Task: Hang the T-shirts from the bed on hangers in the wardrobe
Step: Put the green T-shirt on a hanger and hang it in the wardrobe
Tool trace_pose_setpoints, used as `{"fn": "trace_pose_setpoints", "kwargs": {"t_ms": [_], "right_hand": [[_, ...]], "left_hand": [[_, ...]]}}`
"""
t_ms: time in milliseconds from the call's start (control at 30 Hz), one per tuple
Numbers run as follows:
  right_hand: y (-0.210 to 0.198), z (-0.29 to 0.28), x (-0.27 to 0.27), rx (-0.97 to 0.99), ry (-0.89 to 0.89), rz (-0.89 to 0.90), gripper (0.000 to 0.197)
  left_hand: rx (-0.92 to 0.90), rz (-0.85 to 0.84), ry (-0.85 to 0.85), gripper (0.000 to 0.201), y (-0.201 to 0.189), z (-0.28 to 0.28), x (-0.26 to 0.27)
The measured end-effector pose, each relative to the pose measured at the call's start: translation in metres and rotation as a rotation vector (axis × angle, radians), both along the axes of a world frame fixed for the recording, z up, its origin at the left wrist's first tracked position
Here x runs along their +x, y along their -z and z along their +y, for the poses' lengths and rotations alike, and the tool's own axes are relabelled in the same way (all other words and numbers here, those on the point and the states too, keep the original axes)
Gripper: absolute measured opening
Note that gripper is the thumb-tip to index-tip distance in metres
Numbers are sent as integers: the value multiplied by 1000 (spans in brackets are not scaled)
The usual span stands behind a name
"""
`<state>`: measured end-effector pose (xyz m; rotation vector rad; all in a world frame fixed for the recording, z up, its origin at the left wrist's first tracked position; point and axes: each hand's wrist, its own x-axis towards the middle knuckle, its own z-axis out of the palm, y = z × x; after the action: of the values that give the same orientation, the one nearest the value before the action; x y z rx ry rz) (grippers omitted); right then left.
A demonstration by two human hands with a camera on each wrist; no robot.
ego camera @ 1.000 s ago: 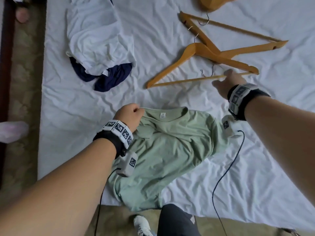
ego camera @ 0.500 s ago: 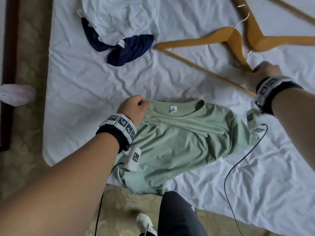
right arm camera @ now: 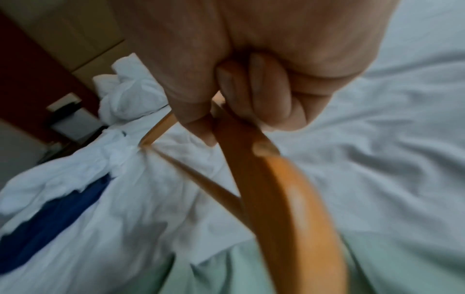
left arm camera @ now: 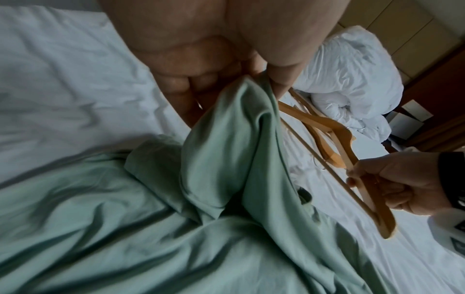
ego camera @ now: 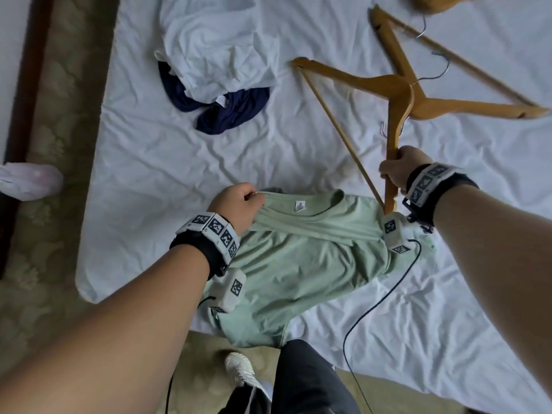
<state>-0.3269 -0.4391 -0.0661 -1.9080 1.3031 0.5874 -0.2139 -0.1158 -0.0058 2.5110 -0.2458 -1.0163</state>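
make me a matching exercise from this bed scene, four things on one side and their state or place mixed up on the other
Things:
1. green T-shirt
2. hanger
3. navy T-shirt
4. white T-shirt

States or places:
A. gripped by the right hand
B. lying on top of a dark garment
C. collar pinched by the left hand
D. partly covered by a white garment

Pairs: 1-C, 2-A, 3-D, 4-B

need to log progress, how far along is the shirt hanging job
Nothing looks hung yet. In hand: the left hand pinches the green shirt's collar, and the right hand grips a wooden hanger. Left: the white shirt and navy shirt on the bed.
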Motion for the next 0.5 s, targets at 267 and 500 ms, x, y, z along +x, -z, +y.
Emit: {"fn": "trace_pose_setpoints", "kwargs": {"t_ms": [267, 500], "right_hand": [[-61, 37, -6, -31, 229, -178, 27], [-166, 107, -11, 197, 534, -624, 15]], "left_hand": [[-93, -54, 171, 27, -60, -3, 0], [-284, -58, 321, 26, -150, -7, -12]]}}
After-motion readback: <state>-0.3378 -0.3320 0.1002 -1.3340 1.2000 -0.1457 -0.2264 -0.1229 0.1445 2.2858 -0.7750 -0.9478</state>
